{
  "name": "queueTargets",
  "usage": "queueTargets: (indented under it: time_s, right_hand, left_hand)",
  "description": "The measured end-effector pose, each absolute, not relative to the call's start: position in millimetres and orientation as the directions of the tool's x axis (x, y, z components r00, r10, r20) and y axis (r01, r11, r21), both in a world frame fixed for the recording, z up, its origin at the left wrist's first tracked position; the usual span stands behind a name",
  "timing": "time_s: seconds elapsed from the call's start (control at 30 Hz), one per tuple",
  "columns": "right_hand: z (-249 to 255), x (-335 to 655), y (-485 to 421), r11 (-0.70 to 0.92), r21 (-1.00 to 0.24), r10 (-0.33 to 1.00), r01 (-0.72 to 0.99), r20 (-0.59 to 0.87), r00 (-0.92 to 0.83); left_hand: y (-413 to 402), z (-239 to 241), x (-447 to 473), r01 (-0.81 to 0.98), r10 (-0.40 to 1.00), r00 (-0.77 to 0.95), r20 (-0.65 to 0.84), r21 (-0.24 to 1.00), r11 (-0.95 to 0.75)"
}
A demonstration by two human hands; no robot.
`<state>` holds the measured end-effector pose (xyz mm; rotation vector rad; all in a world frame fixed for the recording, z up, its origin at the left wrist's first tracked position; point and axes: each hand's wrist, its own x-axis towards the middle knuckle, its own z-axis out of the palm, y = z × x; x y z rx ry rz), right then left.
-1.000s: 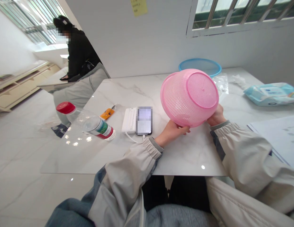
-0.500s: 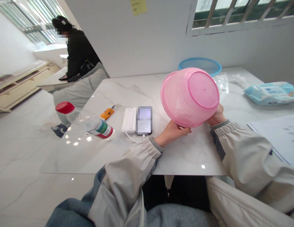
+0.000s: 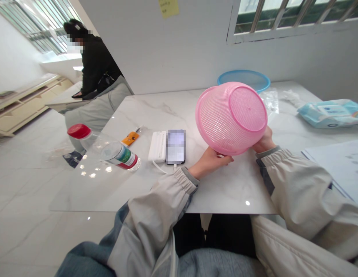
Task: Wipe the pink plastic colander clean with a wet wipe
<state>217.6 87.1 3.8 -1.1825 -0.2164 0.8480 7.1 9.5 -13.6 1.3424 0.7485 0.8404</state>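
Note:
A pink mesh plastic basket (image 3: 219,115) is tilted on its side above the table, its round base facing right and toward me. My left hand (image 3: 210,163) grips the lower rim, thumb against the outside, with part of the fingers showing below. At the basket's lower right, my right hand (image 3: 263,141) is closed on it, its fingertips hidden behind the mesh. Left of my left hand lie a phone (image 3: 175,147) and a white power bank (image 3: 157,146), with a white cable between them. Behind the pink basket stands a blue basket (image 3: 243,80), partly covered by it.
A clear bottle with a red cap (image 3: 79,131) stands at the left, near an orange tag (image 3: 130,138). On the right are clear plastic wrap (image 3: 271,100), a blue wipes pack (image 3: 330,114) and papers (image 3: 337,165). A person in black (image 3: 98,65) sits at the far left.

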Motion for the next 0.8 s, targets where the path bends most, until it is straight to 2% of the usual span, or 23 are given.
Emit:
queueTargets:
  time_s: [0.27, 0.53, 0.8]
  right_hand:
    - [3, 218, 89, 0.113, -0.877, 0.681, -0.466, -0.273, 0.679]
    - [1, 218, 88, 0.095, -0.874, 0.673, -0.476, -0.296, 0.678]
    - [1, 219, 90, 0.094, -0.861, 0.722, -0.501, -0.287, 0.63]
  left_hand:
    - [9, -8, 8, -0.091, 0.866, 0.501, -0.006, 0.994, 0.059]
    - [6, 0, 4, -0.125, 0.908, 0.419, -0.025, 0.989, 0.085]
    - [9, 1, 1, -0.254, 0.934, 0.348, 0.077, 0.967, 0.015]
